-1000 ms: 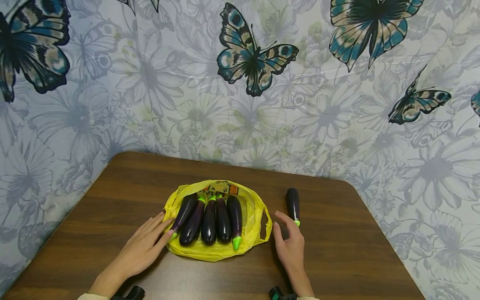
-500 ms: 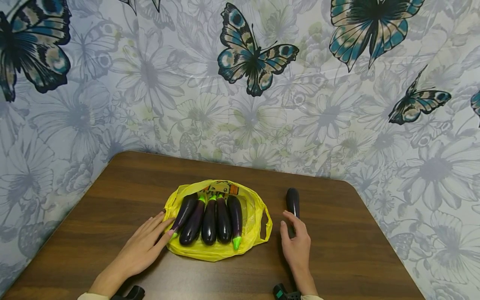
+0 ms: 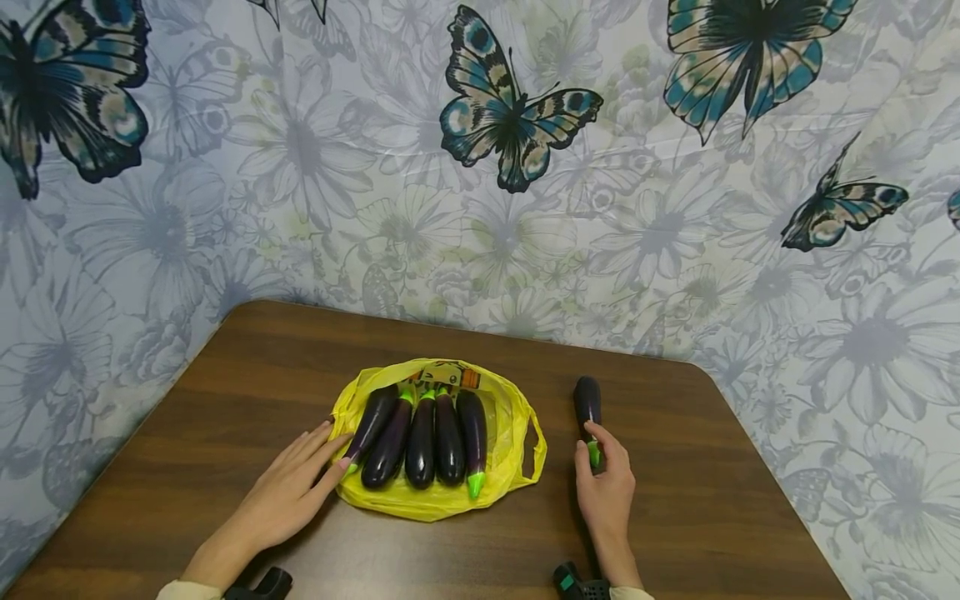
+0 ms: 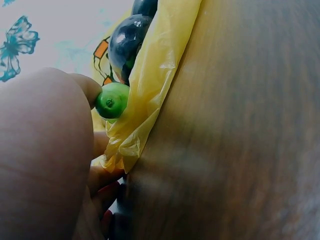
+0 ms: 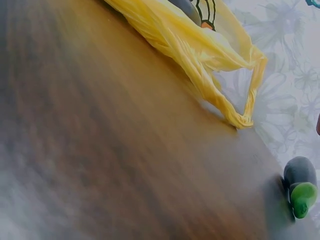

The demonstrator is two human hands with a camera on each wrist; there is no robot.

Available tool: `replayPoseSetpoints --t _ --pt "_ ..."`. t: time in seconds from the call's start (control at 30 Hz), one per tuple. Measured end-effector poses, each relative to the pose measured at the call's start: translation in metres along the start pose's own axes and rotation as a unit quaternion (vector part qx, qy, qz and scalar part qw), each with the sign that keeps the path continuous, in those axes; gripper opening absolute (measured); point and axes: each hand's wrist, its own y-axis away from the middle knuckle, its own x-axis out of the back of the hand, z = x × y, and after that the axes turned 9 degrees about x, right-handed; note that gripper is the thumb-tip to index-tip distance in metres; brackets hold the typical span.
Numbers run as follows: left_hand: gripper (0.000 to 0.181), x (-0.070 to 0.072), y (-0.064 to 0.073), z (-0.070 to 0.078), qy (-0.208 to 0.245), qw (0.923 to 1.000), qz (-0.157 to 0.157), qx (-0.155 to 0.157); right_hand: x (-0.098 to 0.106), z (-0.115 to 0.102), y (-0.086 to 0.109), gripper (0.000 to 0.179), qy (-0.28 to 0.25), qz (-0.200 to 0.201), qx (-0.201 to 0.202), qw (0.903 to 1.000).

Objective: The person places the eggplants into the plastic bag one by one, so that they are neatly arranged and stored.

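Note:
A yellow plastic bag (image 3: 517, 433) lies with its mouth open, holding several dark eggplants (image 3: 420, 442) with green caps. My left hand (image 3: 273, 496) rests against the bag's left rim, fingers extended. In the left wrist view its thumb touches the green cap (image 4: 112, 101) of the leftmost eggplant, and other fingers lie along the outside of the bag (image 4: 150, 85). A single eggplant (image 3: 587, 400) lies outside, right of the bag. Around its green-capped end my right hand (image 3: 607, 492) has thumb and index finger spread. In the right wrist view this eggplant (image 5: 300, 175) shows apart from the one visible fingertip.
The brown wooden table (image 3: 712, 500) has rounded far corners and meets a wall with butterfly and flower patterns (image 3: 517, 250). A bag handle loop (image 3: 538, 454) sticks out toward the right hand. Dark wrist devices (image 3: 577, 583) sit below both hands.
My right hand has moved rightward, away from the bag, and its fingers have come over the lone eggplant's near end. The left hand stays at the bag's rim.

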Motion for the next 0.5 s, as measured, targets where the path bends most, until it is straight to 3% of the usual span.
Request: replayPoseSetpoints --t 0.5 --pt "0.058 -0.0002 0.0002 0.0002 0.000 1.0000 0.002 0.000 0.0028 0.0064 -0.0031 0.037 0.004 -0.020 -0.058 0.9981"
